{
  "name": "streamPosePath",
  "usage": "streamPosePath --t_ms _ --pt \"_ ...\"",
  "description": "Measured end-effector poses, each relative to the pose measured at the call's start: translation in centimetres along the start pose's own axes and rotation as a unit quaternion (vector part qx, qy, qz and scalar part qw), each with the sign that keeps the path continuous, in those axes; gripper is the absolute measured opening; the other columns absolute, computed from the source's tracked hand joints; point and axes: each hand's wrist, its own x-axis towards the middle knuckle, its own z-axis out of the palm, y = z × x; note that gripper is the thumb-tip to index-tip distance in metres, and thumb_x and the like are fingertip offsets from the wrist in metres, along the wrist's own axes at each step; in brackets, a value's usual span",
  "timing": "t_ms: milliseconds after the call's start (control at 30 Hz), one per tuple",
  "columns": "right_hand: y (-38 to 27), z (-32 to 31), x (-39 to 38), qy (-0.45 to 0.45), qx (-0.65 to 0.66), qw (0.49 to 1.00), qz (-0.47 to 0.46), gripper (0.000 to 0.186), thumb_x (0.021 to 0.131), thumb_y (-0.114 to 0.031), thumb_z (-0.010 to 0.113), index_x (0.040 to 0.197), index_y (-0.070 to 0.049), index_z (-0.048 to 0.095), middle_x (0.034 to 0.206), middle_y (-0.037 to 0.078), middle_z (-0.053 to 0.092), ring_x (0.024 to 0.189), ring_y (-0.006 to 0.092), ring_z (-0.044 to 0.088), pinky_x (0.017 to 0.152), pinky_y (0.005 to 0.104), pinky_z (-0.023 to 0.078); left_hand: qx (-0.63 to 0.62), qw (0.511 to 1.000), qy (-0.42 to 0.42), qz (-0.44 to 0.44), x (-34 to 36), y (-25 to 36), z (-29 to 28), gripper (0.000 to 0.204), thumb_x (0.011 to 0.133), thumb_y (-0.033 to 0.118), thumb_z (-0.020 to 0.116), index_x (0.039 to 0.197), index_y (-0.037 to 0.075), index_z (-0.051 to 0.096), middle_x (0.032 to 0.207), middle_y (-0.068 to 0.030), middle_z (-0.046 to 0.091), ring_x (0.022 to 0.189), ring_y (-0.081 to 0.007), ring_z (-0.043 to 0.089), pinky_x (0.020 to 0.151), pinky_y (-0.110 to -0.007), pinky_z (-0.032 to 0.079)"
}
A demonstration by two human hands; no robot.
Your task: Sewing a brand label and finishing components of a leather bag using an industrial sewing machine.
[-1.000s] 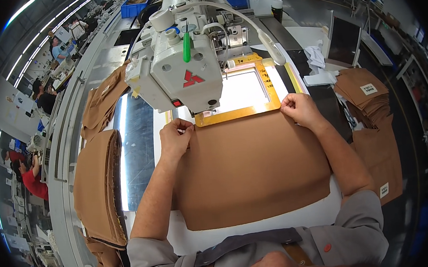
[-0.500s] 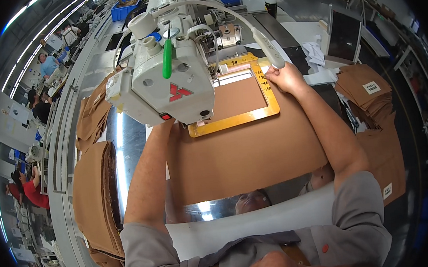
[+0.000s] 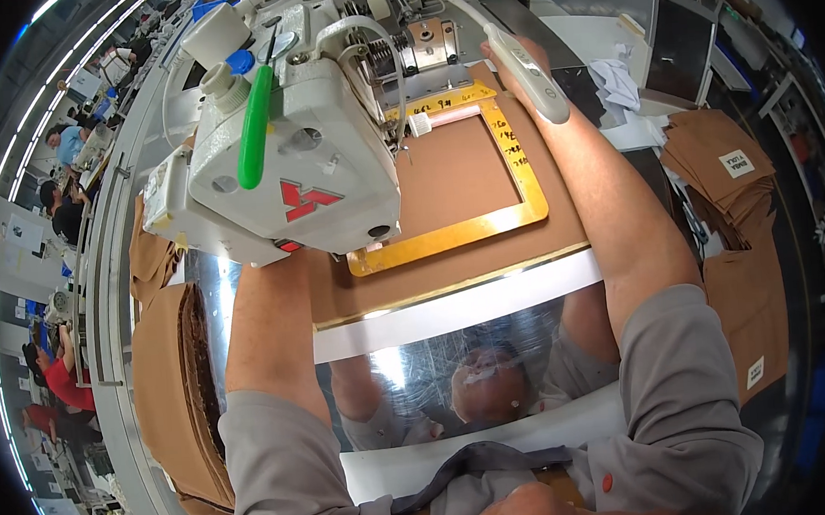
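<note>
A brown fabric panel (image 3: 452, 272) lies flat under a yellow rectangular frame (image 3: 459, 239) with handwritten marks, and it shows through the frame's opening. Left of the frame is the white head of a sewing machine (image 3: 330, 177), with a green-handled tool (image 3: 256, 134) standing against it. My left forearm runs up beneath this head, which hides my left hand. My right hand (image 3: 534, 51) reaches past the frame's far right corner. A white wand-like handle on a cable (image 3: 531, 77) crosses in front of it, so its fingers and anything in them are hidden.
Stacked brown fabric pieces (image 3: 168, 389) lie at left; more labelled pieces (image 3: 717, 169) lie at right. A dark-screened panel (image 3: 681, 55) stands at the back right beside crumpled white material (image 3: 616, 85). A shiny metal tabletop (image 3: 421, 381) lies before me. Other people work far left.
The fabric panel has slid away from me, baring a white strip and more metal tabletop. My right hand has moved farther back, behind the white handle. The view has shifted closer to the machine.
</note>
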Motion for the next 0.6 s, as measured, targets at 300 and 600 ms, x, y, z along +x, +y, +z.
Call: streamPosePath --t_ms 300,600 --pt "-0.1 -9.0 -8.0 -0.117 -0.117 0.982 -0.089 0.051 0.098 -0.039 0.067 0.128 0.002 0.063 0.119 0.023 0.069 0.113 0.0351 0.067 0.096 0.0401 0.051 -0.044 0.997 -0.052 -0.023 -6.0 0.8 -3.7 0.02 0.09 0.012 0.072 0.108 0.003 0.071 0.105 -0.0167 0.074 0.099 -0.0385 0.069 0.082 -0.047 0.054" --pt "1.2 -11.2 -16.8 -0.237 -0.391 0.885 -0.089 0.071 0.107 -0.048 0.042 0.157 0.003 0.033 0.164 0.021 0.032 0.157 0.0299 0.022 0.127 0.0535 0.017 0.159 0.971 -0.175 0.023 -12.4 1.5 -4.2 0.067 0.107 0.05 0.039 0.151 -0.001 0.044 0.148 -0.0216 0.053 0.142 -0.0366 0.046 0.124 -0.056 0.012"
